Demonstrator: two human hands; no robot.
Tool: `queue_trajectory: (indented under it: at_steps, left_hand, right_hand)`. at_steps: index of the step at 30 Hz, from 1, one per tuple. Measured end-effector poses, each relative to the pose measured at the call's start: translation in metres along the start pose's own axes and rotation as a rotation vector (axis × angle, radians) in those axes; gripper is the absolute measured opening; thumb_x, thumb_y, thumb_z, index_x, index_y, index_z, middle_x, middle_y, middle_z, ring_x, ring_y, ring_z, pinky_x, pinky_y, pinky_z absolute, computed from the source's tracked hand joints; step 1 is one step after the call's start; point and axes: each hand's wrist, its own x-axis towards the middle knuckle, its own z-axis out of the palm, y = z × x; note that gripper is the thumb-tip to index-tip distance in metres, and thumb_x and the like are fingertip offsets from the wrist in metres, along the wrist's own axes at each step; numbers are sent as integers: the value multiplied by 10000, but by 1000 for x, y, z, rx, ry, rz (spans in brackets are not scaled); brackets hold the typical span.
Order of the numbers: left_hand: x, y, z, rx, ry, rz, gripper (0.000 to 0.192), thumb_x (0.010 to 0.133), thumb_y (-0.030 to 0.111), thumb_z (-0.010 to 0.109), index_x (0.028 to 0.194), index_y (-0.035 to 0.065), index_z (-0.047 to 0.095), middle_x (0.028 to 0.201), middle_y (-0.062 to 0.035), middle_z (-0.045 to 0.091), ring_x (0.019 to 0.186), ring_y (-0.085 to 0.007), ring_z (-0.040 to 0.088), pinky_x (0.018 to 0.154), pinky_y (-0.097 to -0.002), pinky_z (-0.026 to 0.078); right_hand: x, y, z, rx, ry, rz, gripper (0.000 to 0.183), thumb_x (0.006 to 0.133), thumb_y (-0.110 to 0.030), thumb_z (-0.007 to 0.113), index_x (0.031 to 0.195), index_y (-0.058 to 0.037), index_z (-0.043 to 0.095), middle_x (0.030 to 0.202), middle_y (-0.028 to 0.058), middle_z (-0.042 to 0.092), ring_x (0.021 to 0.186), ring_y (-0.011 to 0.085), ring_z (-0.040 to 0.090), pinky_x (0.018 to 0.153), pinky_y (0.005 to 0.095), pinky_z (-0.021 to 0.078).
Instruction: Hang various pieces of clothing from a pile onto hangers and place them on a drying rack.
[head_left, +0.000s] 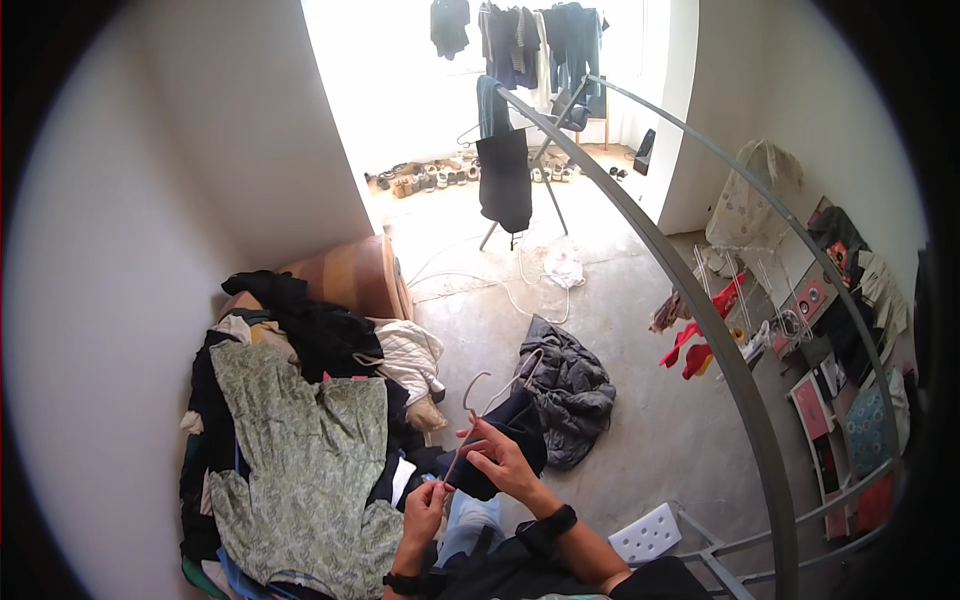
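Note:
My left hand (425, 515) pinches the lower end of a thin clothes hanger (460, 455) between thumb and finger. Higher up, near the base of its hook, the fingers of my right hand (501, 459) hold the same hanger. Just behind is a dark navy garment (517, 427), partly covered by my right hand. A second hanger (517, 377) rises from that garment's upper side; how the two are joined is hidden. To the left of my hands, a green patterned garment (300, 442) lies spread over a heap of clothes.
A grey quilted jacket (574, 397) lies on the concrete floor ahead. The metal rail of a drying rack (675, 247) curves past on the right, with red socks (694, 349) beyond it. Farther off, black trousers (505, 180) hang from the rack, near rows of shoes (442, 176).

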Motion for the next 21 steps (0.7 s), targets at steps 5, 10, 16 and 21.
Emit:
queue_trajectory:
  at_steps: [5,10,16,21]
  left_hand:
    - [147,24,-16,-90,-92,122,206,992,151,499,1025,0,636,795,9,627,641,-45,517,589,-203,419]
    - [266,99,-27,140,-209,259,221,987,175,512,1015,2,647,601,42,453,543,-44,378,473,-255,293]
    - [378,124,-31,164,-281,308,259,989,217,518,940,6,660,529,1,389,498,-59,365,454,-283,282]
    - [475,128,-25,104,-240,322,316,984,202,509,789,-1,653,562,19,463,531,-57,394,491,-256,309]
  right_hand:
    - [126,-3,-43,-132,84,-76,621,910,21,537,1478,-42,292,1279,137,556,1024,188,627,910,308,503]
    - [224,-41,-82,-184,262,-125,562,919,-16,540,1442,-16,336,1254,152,578,1000,173,638,874,285,510]
    - [323,-54,-120,-210,420,-170,538,916,29,502,1432,-21,359,1225,145,595,961,162,644,880,289,517]
    - [413,-59,-155,-296,420,-199,504,935,2,480,1428,-28,380,1219,142,597,943,137,631,864,278,506]
